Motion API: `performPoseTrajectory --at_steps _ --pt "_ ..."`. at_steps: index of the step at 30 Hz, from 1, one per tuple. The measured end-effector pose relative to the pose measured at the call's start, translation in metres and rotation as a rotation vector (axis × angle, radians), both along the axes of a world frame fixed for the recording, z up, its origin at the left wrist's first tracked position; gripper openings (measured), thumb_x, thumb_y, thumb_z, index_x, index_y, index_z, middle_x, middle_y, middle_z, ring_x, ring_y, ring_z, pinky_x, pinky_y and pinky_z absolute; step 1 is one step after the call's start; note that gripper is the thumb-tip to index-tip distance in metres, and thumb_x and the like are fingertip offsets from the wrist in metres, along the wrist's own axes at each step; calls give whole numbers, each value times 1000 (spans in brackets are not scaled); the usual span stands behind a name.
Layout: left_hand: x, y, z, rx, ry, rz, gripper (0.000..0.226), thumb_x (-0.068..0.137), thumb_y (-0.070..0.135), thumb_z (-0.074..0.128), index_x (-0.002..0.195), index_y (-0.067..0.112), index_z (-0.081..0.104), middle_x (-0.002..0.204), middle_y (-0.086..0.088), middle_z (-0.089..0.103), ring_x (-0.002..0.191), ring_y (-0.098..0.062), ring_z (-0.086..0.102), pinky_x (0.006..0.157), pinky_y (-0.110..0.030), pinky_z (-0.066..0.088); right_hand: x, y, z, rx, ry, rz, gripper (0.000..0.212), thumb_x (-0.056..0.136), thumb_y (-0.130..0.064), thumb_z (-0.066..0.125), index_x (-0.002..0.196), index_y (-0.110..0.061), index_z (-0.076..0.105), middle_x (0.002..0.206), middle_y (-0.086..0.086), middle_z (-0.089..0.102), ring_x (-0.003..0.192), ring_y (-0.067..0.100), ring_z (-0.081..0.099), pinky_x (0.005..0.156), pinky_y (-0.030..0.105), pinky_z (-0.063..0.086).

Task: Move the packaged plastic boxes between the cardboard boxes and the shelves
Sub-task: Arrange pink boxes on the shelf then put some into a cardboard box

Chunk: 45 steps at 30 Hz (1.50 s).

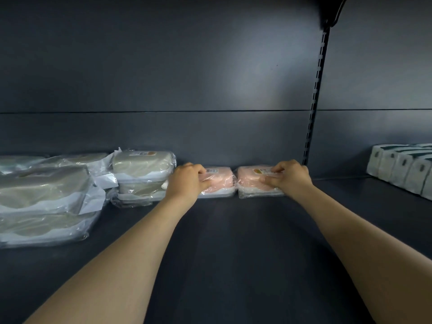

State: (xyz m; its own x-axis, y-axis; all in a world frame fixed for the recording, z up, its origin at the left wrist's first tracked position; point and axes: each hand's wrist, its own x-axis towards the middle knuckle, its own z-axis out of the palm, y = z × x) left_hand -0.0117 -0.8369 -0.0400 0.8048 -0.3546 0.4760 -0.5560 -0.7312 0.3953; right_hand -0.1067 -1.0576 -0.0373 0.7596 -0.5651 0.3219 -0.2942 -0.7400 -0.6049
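Two pink plastic boxes wrapped in clear film sit side by side at the back of the dark shelf (233, 242). My left hand (187, 180) grips the left pink box (222, 181) by its left end, fingers curled over the top. The right pink box (251, 180) is held at its right end by my right hand (291, 177), thumb low and fingers on the lid. Both boxes rest on the shelf, nearly touching each other. No cardboard box is in view.
Left of my hands stand stacked grey-green packaged boxes (142, 174), with larger ones (44, 202) nearer the front left. White wrapped paper rolls (404, 167) line the far right. A slotted upright (314, 101) runs up the back panel.
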Motion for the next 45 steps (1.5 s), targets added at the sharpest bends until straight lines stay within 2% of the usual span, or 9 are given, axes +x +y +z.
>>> performPoseTrajectory --at_steps 6,12,16,19,23,27,33,40,45 --pt "0 -1 -3 -3 -40 16 36 81 37 71 110 15 66 112 -6 62 106 -24 56 85 -29 39 3 -1 -1 16 -25 14 49 73 -45 77 108 -14 65 121 7 54 123 26 36 97 30 36" --pt "0 -1 2 60 -17 13 36 81 36 69 110 16 65 116 -7 60 108 -26 56 88 -29 40 1 5 -1 -148 22 -1 55 80 -49 68 120 -12 61 124 9 55 124 28 38 90 30 39" --pt "-5 -2 11 135 11 17 34 82 34 66 109 13 63 117 -7 63 95 -30 58 83 -31 46 -5 12 6 -291 166 11 55 89 -46 58 128 -8 53 129 13 53 121 33 43 91 34 41" --pt "-17 0 20 176 -12 -5 38 84 32 62 115 9 59 121 -13 56 112 -30 52 90 -32 41 -21 17 13 -312 178 22 54 89 -45 58 125 -5 53 126 13 56 116 32 51 92 36 45" --pt "-44 19 41 184 -68 -52 34 87 29 61 115 10 58 120 -13 56 113 -29 52 92 -32 39 -56 26 26 -399 243 74 47 90 -41 56 122 -6 57 122 11 59 112 29 54 90 35 46" --pt "-90 43 59 243 -94 -154 26 89 25 59 111 11 60 114 -8 60 107 -24 54 86 -26 38 -96 46 38 -485 275 161 45 89 -40 58 124 -10 57 124 7 59 114 25 54 96 36 45" --pt "-187 91 60 312 -144 -242 23 90 25 55 109 14 60 113 -4 59 106 -22 55 91 -33 44 -173 109 47 -662 316 192 45 92 -43 52 127 -13 53 126 8 55 116 27 50 92 38 46" --pt "-304 165 43 341 -155 -233 23 92 31 51 109 16 58 117 -3 58 109 -24 54 86 -36 46 -291 179 32 -624 304 172 46 92 -39 55 128 -11 54 129 11 54 123 28 44 97 39 43" --pt "-389 215 -12 252 -101 -241 25 94 30 49 110 13 58 114 -6 57 108 -25 54 83 -35 46 -377 234 -20 -583 375 188 48 89 -43 57 129 -15 54 130 9 53 123 27 44 97 39 43"
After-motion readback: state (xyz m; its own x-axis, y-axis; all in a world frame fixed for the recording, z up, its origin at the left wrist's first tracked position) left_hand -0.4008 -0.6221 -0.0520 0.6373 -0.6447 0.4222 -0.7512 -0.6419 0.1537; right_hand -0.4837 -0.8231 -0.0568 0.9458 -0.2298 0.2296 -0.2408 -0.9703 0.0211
